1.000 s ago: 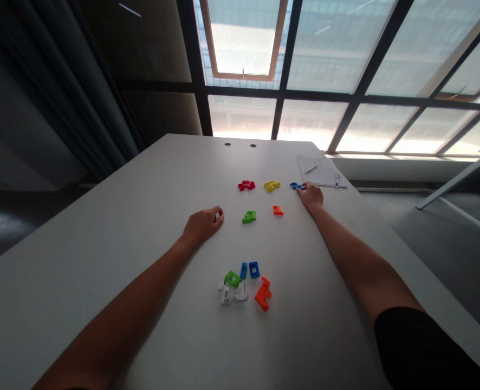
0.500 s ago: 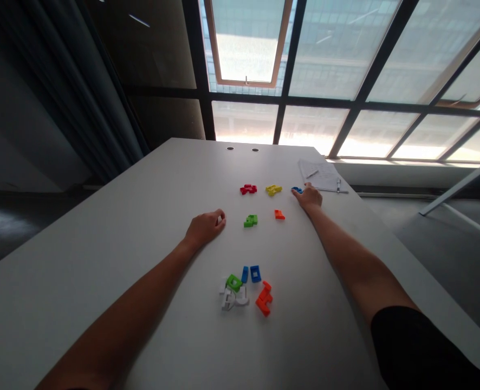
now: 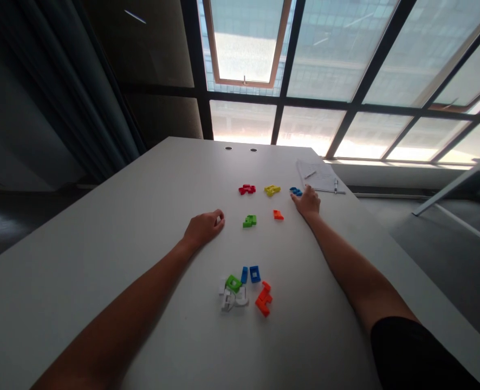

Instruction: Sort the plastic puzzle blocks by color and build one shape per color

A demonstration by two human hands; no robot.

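Observation:
My right hand point(image 3: 308, 201) is at the blue piece point(image 3: 296, 191) at the right of the far row, thumb and fingers apart around its near side. My left hand point(image 3: 206, 226) rests on the table with curled fingers, left of the green piece point(image 3: 249, 221); whether it holds anything is hidden. A red piece point(image 3: 247, 189) and a yellow piece point(image 3: 272, 190) lie in the far row, an orange piece point(image 3: 278, 215) nearer. Closer to me lie white pieces point(image 3: 241, 297), a green square piece point(image 3: 234, 283), two blue pieces point(image 3: 255, 274) and orange-red pieces point(image 3: 264, 299).
The white table point(image 3: 142, 216) reaches toward the windows. Paper sheets point(image 3: 319, 176) with two pens lie at its far right, just beyond my right hand. Two round holes are near the far edge. A dark curtain hangs at the left.
My right hand has shifted slightly toward me, and more of the blue piece shows. The view has shifted a little; my left hand and the other pieces stay in place.

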